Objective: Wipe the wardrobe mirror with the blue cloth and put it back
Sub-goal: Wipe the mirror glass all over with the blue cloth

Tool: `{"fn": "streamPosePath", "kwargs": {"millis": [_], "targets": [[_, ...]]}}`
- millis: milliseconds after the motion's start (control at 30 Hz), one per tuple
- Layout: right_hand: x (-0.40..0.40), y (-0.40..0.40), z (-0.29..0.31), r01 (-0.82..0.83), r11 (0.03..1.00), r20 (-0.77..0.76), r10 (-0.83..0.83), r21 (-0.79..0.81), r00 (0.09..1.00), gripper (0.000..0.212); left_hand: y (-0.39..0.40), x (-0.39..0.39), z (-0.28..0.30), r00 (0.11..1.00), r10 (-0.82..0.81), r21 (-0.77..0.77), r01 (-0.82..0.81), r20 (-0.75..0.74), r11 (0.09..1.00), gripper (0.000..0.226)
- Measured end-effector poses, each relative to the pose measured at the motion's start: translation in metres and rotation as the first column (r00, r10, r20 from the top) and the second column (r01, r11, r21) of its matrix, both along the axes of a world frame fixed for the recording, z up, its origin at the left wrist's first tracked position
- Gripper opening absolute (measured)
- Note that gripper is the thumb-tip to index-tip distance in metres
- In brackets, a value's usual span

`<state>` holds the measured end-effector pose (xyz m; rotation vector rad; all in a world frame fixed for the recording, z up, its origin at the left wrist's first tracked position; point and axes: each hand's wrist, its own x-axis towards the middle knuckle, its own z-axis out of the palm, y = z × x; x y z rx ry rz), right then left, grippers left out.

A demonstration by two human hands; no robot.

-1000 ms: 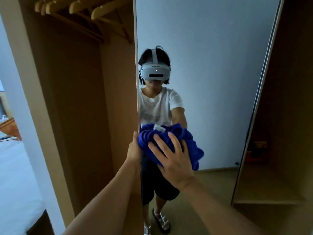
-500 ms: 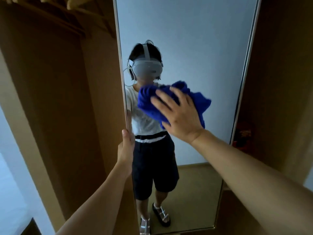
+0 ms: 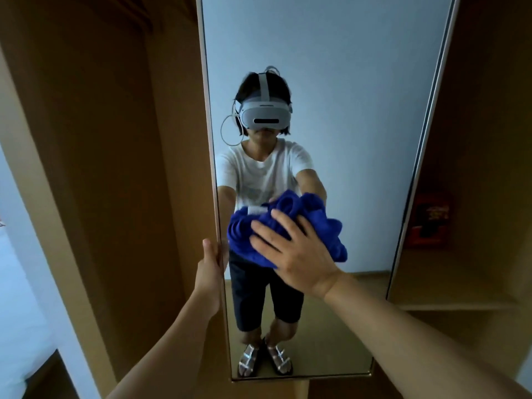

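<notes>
A tall wardrobe mirror (image 3: 359,82) on an open door fills the middle of the view. A bunched blue cloth (image 3: 322,226) lies against the glass at about mid height. My right hand (image 3: 296,251) presses it flat onto the mirror with spread, straight fingers. My left hand (image 3: 210,269) grips the mirror door's left edge, thumb on the near side and fingers wrapped round behind. The glass reflects a person in a white shirt and a headset.
The open wardrobe compartment (image 3: 100,168) of brown wood lies left of the door. On the right are wooden shelves (image 3: 460,303) with a red object (image 3: 430,220) on one. A white bed edge (image 3: 20,312) shows at far left.
My right hand has slid the cloth down the glass from head height to waist height. The left hand keeps its hold on the door edge. The view has shifted.
</notes>
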<state>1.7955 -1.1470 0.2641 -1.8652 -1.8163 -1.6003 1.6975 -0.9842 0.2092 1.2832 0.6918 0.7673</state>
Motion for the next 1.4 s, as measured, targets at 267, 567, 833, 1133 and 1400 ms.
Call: {"fn": "streamPosePath", "kwargs": {"millis": [267, 567, 833, 1133, 1400], "targets": [[-0.014, 0.025, 0.021, 0.012, 0.961, -0.173, 0.037, 0.278, 0.984, 0.055, -0.006, 0.005, -0.102, 0.995, 0.086, 0.023, -0.085, -0.051, 0.996, 0.050], [-0.025, 0.046, -0.111, 0.090, 0.956, -0.193, -0.036, 0.278, 0.980, 0.064, -0.006, 0.025, -0.127, 0.941, 0.269, 0.203, -0.310, 0.205, 0.929, 0.034], [-0.017, 0.023, -0.255, 0.072, 0.978, -0.104, -0.051, 0.198, 0.993, 0.061, 0.006, 0.009, -0.210, 0.922, -0.032, 0.253, -0.072, 0.386, 0.965, 0.055], [-0.005, 0.029, -0.365, 0.033, 0.989, -0.049, -0.026, 0.142, 0.998, 0.063, -0.001, 0.000, -0.246, 0.969, -0.103, 0.080, 0.087, 0.226, 0.993, 0.087], [-0.014, 0.035, -0.389, 0.010, 0.992, -0.128, 0.007, 0.130, 0.992, 0.061, 0.008, 0.009, -0.246, 0.987, 0.004, 0.234, -0.041, 0.159, 0.971, 0.084]]}}
